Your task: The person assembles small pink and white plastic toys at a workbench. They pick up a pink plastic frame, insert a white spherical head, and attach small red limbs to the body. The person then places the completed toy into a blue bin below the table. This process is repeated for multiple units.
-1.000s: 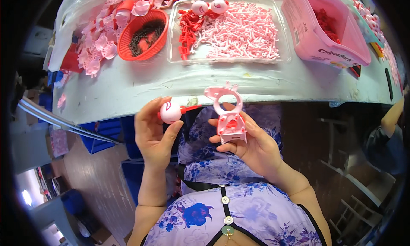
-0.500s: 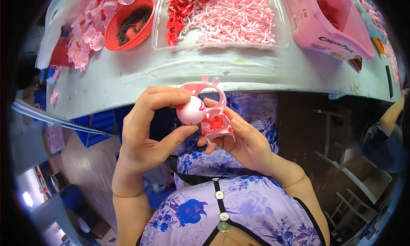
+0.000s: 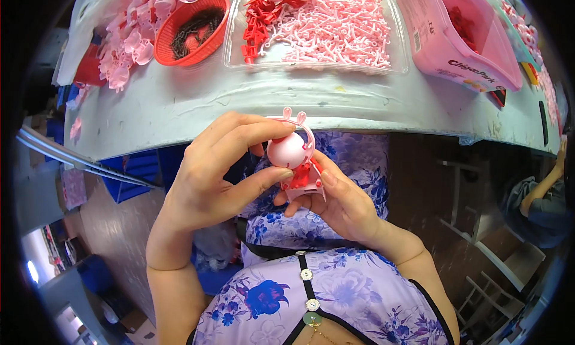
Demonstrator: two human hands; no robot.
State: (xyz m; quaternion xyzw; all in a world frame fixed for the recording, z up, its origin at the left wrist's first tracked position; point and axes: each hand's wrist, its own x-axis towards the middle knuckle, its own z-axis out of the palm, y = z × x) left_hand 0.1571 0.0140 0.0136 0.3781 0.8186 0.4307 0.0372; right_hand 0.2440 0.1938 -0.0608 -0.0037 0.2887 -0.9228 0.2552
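The left hand (image 3: pixel 209 177) pinches a round pink toy head (image 3: pixel 286 151) between thumb and curled fingers, pressing it onto a small pink-and-red toy body (image 3: pixel 302 180); the right hand (image 3: pixel 341 204) cradles that body from below, fingers closed about it; both sit just under the table edge (image 3: pixel 179 114), over the lap. On the table: a red basket (image 3: pixel 191 28) at left, a clear tray (image 3: pixel 311 28) of pale pink and red parts in the middle, a pink rectangular box (image 3: pixel 461 37) at right with a label on its side wall.
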